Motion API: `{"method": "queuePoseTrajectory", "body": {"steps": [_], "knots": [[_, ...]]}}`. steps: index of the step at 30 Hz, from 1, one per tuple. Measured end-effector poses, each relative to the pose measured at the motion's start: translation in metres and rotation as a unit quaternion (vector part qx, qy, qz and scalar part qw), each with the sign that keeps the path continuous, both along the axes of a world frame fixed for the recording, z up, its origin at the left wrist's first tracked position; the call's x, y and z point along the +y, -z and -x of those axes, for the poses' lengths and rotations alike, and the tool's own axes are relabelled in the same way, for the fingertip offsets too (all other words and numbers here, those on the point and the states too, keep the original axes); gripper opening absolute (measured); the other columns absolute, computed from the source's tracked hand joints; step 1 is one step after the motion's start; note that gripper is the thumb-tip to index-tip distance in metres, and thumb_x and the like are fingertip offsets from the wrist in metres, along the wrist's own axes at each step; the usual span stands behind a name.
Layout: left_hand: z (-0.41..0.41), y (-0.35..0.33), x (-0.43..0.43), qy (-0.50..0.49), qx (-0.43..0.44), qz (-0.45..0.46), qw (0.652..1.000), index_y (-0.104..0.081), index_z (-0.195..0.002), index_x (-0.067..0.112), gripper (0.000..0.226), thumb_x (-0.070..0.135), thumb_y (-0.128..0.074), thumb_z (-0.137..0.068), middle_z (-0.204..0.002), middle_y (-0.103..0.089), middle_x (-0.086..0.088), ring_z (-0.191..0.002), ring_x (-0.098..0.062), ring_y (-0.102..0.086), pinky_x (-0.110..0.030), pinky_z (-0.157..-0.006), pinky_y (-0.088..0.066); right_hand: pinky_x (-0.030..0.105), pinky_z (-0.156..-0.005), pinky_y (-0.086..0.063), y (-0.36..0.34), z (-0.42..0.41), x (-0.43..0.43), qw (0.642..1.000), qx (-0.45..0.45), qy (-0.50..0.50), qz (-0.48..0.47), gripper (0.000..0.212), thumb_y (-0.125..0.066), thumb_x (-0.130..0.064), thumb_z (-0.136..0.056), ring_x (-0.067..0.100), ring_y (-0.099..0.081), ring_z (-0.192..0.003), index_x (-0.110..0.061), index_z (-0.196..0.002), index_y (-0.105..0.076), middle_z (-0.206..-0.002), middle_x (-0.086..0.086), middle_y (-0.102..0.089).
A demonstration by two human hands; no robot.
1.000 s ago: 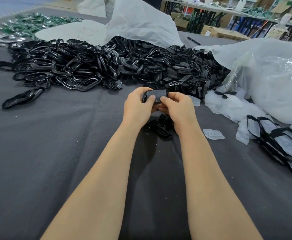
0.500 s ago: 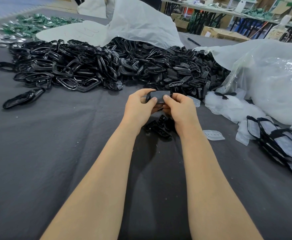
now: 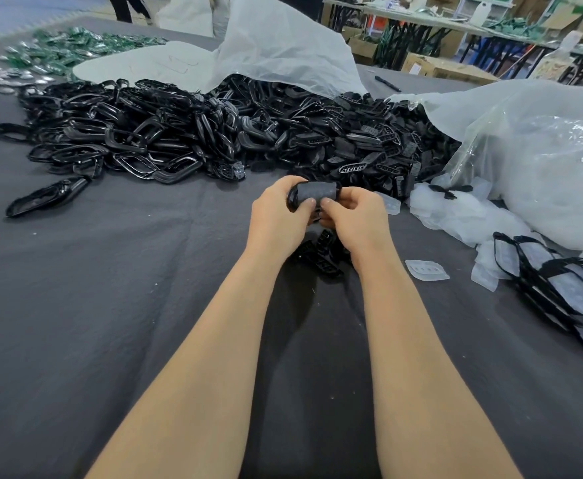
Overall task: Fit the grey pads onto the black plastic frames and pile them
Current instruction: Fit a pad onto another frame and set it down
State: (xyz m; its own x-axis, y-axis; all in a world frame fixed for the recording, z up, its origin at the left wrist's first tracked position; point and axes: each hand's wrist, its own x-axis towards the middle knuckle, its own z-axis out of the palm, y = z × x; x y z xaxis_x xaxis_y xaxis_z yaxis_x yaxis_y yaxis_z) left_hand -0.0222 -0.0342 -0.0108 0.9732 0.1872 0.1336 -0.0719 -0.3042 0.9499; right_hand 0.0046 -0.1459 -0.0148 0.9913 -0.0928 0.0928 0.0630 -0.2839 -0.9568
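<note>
My left hand (image 3: 278,219) and my right hand (image 3: 355,221) together grip one black plastic frame (image 3: 292,199) with a grey pad (image 3: 317,191) lying across its face. Both thumbs press on the pad's lower edge. A few loose black frames (image 3: 321,255) lie on the cloth just under my wrists. A large heap of black frames (image 3: 214,133) fills the table behind my hands. To the right lies a row of frames with pads fitted (image 3: 566,288). Loose translucent pads (image 3: 426,270) sit near it.
A dark grey cloth (image 3: 110,305) covers the table. Big clear plastic bags (image 3: 542,160) lie at the right and another (image 3: 283,46) at the back. Green parts (image 3: 75,46) are piled far left. A pen (image 3: 386,83) lies behind the heap.
My thumbs have slid down from the top of the pad to its lower edge, and more of the grey pad now shows. The hands stay in the same place.
</note>
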Motion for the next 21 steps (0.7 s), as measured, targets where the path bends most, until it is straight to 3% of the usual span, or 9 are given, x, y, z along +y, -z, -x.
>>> {"method": "queuePoseTrajectory", "body": {"steps": [3, 12, 15, 18, 21], "knots": [[-0.0013, 0.0002, 0.0015, -0.008, 0.016, 0.021, 1.0, -0.059, -0.121, 0.017, 0.03, 0.006, -0.057, -0.093, -0.107, -0.068, -0.008, -0.099, -0.026, -0.066, -0.044, -0.093, -0.052, 0.024, -0.069, -0.057, 0.0009, 0.0001, 0.0005, 1.0, -0.012, -0.009, -0.013, 0.018, -0.058, -0.001, -0.091, 0.007, -0.065, -0.066, -0.008, -0.107, -0.059, -0.086, 0.004, -0.068], [-0.0029, 0.0007, 0.0015, 0.008, 0.032, 0.053, 0.998, -0.057, -0.127, 0.018, 0.035, 0.002, -0.05, -0.096, -0.108, -0.068, -0.007, -0.083, -0.015, -0.067, -0.041, -0.09, -0.056, 0.025, -0.067, -0.057, -0.0007, -0.0007, -0.001, 0.999, 0.008, 0.007, -0.048, 0.016, -0.055, 0.003, -0.09, 0.008, -0.065, -0.063, -0.009, -0.1, -0.056, -0.08, 0.004, -0.066], [-0.0025, 0.0009, 0.0012, 0.007, 0.033, 0.046, 0.998, -0.057, -0.127, 0.018, 0.036, 0.003, -0.051, -0.095, -0.107, -0.069, -0.007, -0.089, -0.018, -0.068, -0.042, -0.091, -0.055, 0.022, -0.064, -0.056, -0.0005, -0.0009, -0.0013, 0.998, 0.014, 0.01, -0.052, 0.012, -0.056, -0.005, -0.092, 0.007, -0.066, -0.064, -0.011, -0.101, -0.058, -0.082, 0.003, -0.067], [-0.0023, 0.0013, 0.0013, 0.008, 0.034, 0.037, 0.999, -0.056, -0.128, 0.018, 0.036, 0.004, -0.051, -0.095, -0.106, -0.069, -0.009, -0.097, -0.024, -0.067, -0.044, -0.092, -0.054, 0.03, -0.073, -0.058, 0.0, -0.001, -0.0023, 0.999, 0.008, 0.03, -0.036, 0.004, -0.058, -0.015, -0.093, 0.009, -0.066, -0.069, -0.018, -0.095, -0.058, -0.081, -0.001, -0.066], [-0.0019, 0.0016, 0.0006, 0.015, 0.029, 0.031, 0.999, -0.056, -0.128, 0.017, 0.036, 0.005, -0.052, -0.095, -0.104, -0.069, -0.007, -0.094, -0.021, -0.067, -0.043, -0.09, -0.055, 0.034, -0.082, -0.057, 0.0001, -0.0016, -0.0025, 0.998, 0.009, 0.044, -0.032, 0.012, -0.057, -0.014, -0.093, 0.009, -0.065, -0.072, -0.024, -0.085, -0.058, -0.079, -0.004, -0.066]]}}
